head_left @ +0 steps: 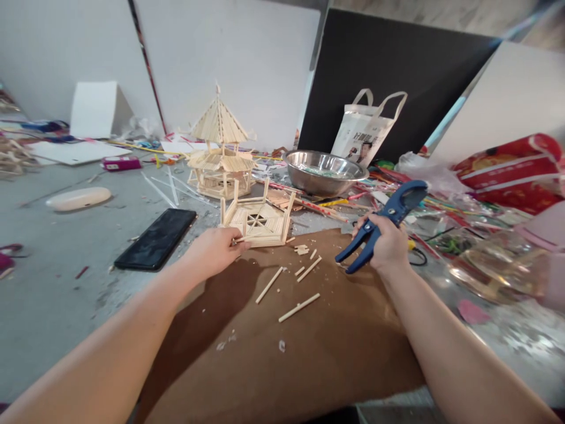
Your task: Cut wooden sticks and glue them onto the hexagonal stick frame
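Note:
My right hand is wrapped round blue hand pruners, their handles spread and blades pointing up to the right. My left hand pinches a thin wooden stick at the front left edge of a small hexagonal stick base. That base has upright posts at its corners and a spoked opening in its floor. On the brown board between my hands lie loose sticks and a few short cut pieces. Whether the left fingertips also touch the base, I cannot tell.
A finished-looking stick pavilion stands behind the base. Left are a black phone and a white oval object. Behind sit a metal bowl and a white bag. Coloured scraps and a red package clutter the right.

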Motion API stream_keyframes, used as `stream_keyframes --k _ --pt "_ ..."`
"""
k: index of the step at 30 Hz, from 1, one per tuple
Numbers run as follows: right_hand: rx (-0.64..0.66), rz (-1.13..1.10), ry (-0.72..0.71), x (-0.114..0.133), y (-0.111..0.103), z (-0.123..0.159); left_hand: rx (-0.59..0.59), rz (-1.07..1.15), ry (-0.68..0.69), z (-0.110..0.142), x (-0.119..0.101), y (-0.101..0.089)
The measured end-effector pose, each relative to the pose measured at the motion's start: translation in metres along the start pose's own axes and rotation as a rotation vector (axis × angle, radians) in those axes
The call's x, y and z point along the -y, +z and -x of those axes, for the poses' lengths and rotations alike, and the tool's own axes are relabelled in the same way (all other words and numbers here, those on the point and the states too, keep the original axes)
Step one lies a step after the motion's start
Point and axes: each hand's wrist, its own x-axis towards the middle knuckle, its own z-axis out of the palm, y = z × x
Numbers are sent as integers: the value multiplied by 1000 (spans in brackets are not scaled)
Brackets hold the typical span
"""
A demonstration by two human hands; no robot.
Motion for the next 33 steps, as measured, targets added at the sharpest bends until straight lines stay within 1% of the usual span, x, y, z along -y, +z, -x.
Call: stream_keyframes --k 2,5,7,9,11,13,16,20,22,25,27,30,31,33 --pt "-31 -1 -33 -4 3 2 13 43 45 3 -7 2" --pt "-36 -53 0 -5 10 9 19 150 140 12 -23 6" --pt "51 -108 37 -5 17 18 -32 169 209 20 -34 9" --pt "209 -145 58 -4 25 30 -103 151 267 27 -42 11" --pt "322 -137 63 -5 34 44 -97 154 349 33 -49 12" --pt "371 -117 68 -8 43 57 -82 155 416 37 -55 14" --pt "387 -110 78 -14 55 73 -30 168 469 40 -64 17" --pt "400 -157 61 -19 64 84 31 188 451 41 -74 25" --pt "381 -153 57 -22 65 86 50 198 434 42 -77 28" --pt "370 -88 51 -26 60 84 57 243 421 42 -78 29" --pt "385 -46 -18 -27 55 80 45 294 399 43 -77 25" --pt "420 -32 -195 -23 47 69 15 393 353 43 -72 17" --pt "425 -35 -233 -21 44 65 3 437 348 43 -70 13" --pt "407 -32 -250 -17 40 58 -43 528 328 42 -66 8"
